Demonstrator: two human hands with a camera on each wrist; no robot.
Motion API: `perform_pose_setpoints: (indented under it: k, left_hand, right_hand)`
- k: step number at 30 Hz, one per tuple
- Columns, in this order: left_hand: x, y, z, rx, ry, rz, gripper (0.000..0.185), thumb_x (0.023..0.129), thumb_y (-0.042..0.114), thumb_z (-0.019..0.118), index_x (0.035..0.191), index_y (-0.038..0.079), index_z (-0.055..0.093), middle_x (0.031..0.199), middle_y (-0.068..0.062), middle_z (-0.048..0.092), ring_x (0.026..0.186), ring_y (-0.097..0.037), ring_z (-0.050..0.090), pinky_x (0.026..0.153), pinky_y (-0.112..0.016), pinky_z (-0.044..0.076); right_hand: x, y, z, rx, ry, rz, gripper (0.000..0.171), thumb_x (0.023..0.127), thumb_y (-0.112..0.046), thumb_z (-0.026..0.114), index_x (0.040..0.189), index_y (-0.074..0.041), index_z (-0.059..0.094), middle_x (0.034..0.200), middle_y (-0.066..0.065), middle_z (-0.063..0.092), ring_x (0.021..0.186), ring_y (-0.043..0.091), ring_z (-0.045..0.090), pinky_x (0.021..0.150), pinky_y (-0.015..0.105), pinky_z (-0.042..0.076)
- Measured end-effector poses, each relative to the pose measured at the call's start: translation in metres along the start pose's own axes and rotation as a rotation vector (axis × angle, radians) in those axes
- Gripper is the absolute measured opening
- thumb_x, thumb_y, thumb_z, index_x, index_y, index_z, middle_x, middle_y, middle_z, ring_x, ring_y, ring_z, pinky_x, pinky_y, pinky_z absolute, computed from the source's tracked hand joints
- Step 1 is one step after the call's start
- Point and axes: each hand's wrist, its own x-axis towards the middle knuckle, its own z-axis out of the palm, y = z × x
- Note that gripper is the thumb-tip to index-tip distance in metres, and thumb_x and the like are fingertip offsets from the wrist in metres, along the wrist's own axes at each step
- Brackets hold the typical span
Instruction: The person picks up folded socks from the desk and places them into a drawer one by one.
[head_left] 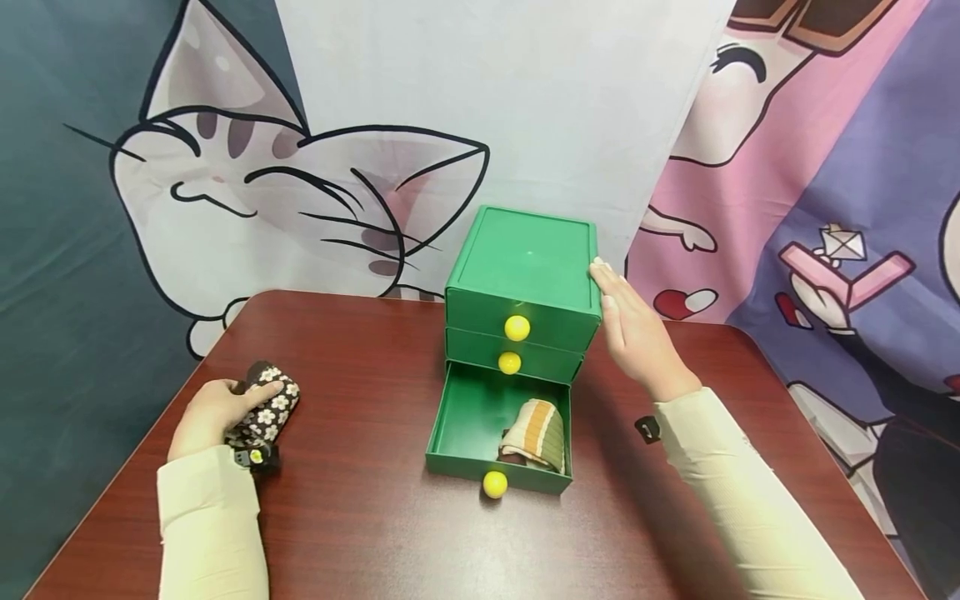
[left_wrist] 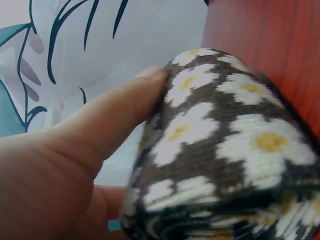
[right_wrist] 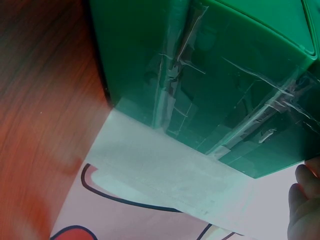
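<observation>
The rolled daisy-print sock lies at about nine o'clock from the open bottom drawer, well apart from it across the dark red bench. The left hand grips it, fingers curled over the top and thumb pressed to its near side; in the left wrist view the thumb flattens against the knit. The roll's long axis runs from about seven o'clock to one o'clock, so its far end angles loosely toward the green drawer chest. The left hand is plainly the nearer one to the sock. The right hand is flat with straight fingers, its fingertips touching the chest's upper right edge at about three o'clock of the box, holding nothing.

The sock is soft, ribbed knit, brown with white petals and yellow centres, rolled into a stubby cylinder. The chest is smooth, hard green plastic, box-shaped, with three drawers and round yellow knobs; tape strips show on its side wall in the right wrist view. The pulled-out drawer already holds a folded striped sock on its right half, leaving its left half bare.
</observation>
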Motion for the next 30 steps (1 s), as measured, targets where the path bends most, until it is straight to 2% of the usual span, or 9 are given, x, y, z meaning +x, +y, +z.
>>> perform_pose_setpoints:
  k: [4, 11, 16, 23, 30]
  left_hand:
    - [-0.001, 0.003, -0.003, -0.004, -0.019, 0.032, 0.077, 0.094, 0.057, 0.062, 0.117, -0.016, 0.058, 0.105, -0.032, 0.063, 0.093, -0.041, 0.058, 0.079, -0.051, 0.049]
    - [-0.001, 0.006, -0.002, 0.019, 0.011, -0.011, 0.085, 0.092, 0.054, 0.066, 0.135, -0.017, 0.048, 0.133, -0.043, 0.047, 0.112, -0.057, 0.052, 0.087, -0.062, 0.047]
    - [-0.001, 0.007, 0.000, 0.005, 0.051, -0.027, 0.082, 0.091, 0.055, 0.069, 0.135, -0.012, 0.051, 0.134, -0.042, 0.048, 0.112, -0.058, 0.052, 0.084, -0.063, 0.047]
    - [0.000, 0.015, 0.006, -0.018, 0.067, 0.039, 0.079, 0.090, 0.050, 0.072, 0.137, -0.010, 0.051, 0.138, -0.040, 0.047, 0.117, -0.058, 0.050, 0.087, -0.063, 0.046]
    - [0.003, 0.028, 0.015, -0.124, 0.116, 0.097, 0.079, 0.090, 0.050, 0.073, 0.138, -0.009, 0.052, 0.139, -0.036, 0.050, 0.121, -0.052, 0.050, 0.092, -0.061, 0.046]
  right_hand:
    - [0.000, -0.001, -0.001, 0.006, -0.006, 0.002, 0.047, 0.110, -0.015, 0.032, 0.152, 0.003, 0.040, 0.157, 0.020, 0.040, 0.150, 0.030, 0.030, 0.123, 0.035, 0.018]
    - [0.000, -0.001, -0.001, 0.010, -0.003, -0.006, 0.047, 0.110, -0.016, 0.032, 0.152, 0.003, 0.040, 0.157, 0.021, 0.040, 0.150, 0.030, 0.030, 0.123, 0.035, 0.018]
    - [0.001, -0.001, -0.002, 0.008, -0.002, -0.004, 0.047, 0.110, -0.016, 0.032, 0.152, 0.002, 0.040, 0.157, 0.020, 0.040, 0.150, 0.030, 0.030, 0.123, 0.035, 0.018]
    - [0.001, 0.000, -0.002, 0.002, -0.005, 0.000, 0.047, 0.110, -0.015, 0.031, 0.153, 0.002, 0.040, 0.158, 0.019, 0.040, 0.150, 0.031, 0.031, 0.123, 0.035, 0.018]
    - [0.001, 0.001, -0.001, 0.001, -0.006, -0.002, 0.047, 0.110, -0.015, 0.032, 0.153, 0.002, 0.040, 0.158, 0.018, 0.039, 0.150, 0.031, 0.031, 0.123, 0.035, 0.017]
